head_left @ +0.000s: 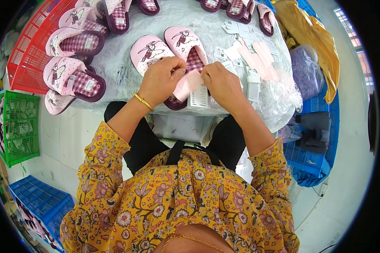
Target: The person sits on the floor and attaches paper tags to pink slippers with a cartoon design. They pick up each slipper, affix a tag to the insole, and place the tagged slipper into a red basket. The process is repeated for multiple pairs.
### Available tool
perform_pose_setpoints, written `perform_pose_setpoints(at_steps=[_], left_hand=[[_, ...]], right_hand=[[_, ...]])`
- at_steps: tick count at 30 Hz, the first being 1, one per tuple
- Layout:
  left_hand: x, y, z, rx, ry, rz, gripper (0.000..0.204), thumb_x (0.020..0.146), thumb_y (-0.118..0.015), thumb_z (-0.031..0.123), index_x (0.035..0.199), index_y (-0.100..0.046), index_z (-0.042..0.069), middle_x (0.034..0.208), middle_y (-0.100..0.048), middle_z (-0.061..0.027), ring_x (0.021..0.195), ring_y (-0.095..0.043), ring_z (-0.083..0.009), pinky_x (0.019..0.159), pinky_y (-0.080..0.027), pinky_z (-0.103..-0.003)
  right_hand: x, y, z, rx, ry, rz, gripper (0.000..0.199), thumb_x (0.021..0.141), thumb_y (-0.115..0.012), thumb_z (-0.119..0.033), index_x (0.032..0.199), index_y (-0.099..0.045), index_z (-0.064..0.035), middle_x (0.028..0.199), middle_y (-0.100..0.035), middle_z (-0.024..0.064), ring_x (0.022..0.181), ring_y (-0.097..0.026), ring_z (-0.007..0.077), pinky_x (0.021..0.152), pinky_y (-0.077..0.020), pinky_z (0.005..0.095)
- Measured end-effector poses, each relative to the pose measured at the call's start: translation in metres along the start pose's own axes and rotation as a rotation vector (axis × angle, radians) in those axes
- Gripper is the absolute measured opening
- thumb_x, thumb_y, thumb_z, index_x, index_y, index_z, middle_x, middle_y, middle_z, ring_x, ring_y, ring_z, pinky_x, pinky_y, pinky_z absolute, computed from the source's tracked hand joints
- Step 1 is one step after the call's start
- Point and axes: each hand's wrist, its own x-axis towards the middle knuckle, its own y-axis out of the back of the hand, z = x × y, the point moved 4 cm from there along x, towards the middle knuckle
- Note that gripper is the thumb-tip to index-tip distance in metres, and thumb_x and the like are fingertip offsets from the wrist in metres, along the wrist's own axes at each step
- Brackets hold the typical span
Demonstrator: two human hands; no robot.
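Observation:
Above a pair of pink slippers with a printed cartoon figure, the left slipper (150, 52) and the right slipper (185, 44), both of my hands come together. My right hand (223, 84) pinches the edge of a pale pink paper slip (186, 85). Curled inward at the slip's upper left is my left hand (160, 80), thumb and fingers pressed together; whatever they hold is hidden. Below the slip a white sheet with printed lines (199, 99) lies over the slipper's heel, close under my right hand. The slippers' checked insoles are partly covered.
Finished-looking pink slippers (86, 84) are stacked at the table's left, and more stand along the far edge. Pink slips (261, 63) and white label sheets (253, 86) lie to the right on the plastic-wrapped table (118, 46). Red (29, 55), green (19, 122) and blue crates (42, 202) stand around.

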Motion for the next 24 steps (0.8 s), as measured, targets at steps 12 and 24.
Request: perform_pose_setpoints(at_steps=[12, 24], left_hand=[[0.004, 0.008, 0.02, 0.198, -0.176, -0.003, 0.012, 0.082, -0.067, 0.015, 0.092, -0.07, 0.009, 0.084, -0.067, -0.007, 0.082, -0.062, -0.0279, 0.071, -0.05, -0.039], [0.0, -0.002, 0.014, 0.184, -0.14, -0.049, 0.01, 0.08, -0.072, 0.012, 0.088, -0.069, 0.007, 0.081, -0.065, -0.0086, 0.08, -0.061, -0.0274, 0.072, -0.049, -0.038]], right_hand=[[-0.001, -0.009, -0.009, 0.134, 0.089, 0.252, 0.012, 0.086, -0.069, -0.019, 0.092, -0.064, -0.0092, 0.086, -0.061, 0.0079, 0.073, -0.062, 0.0312, 0.064, -0.0513, 0.0416], [-0.001, -0.01, -0.015, 0.059, 0.209, 0.297, 0.014, 0.082, -0.074, -0.018, 0.085, -0.062, -0.0103, 0.078, -0.059, 0.0051, 0.069, -0.061, 0.027, 0.061, -0.0488, 0.0383]])
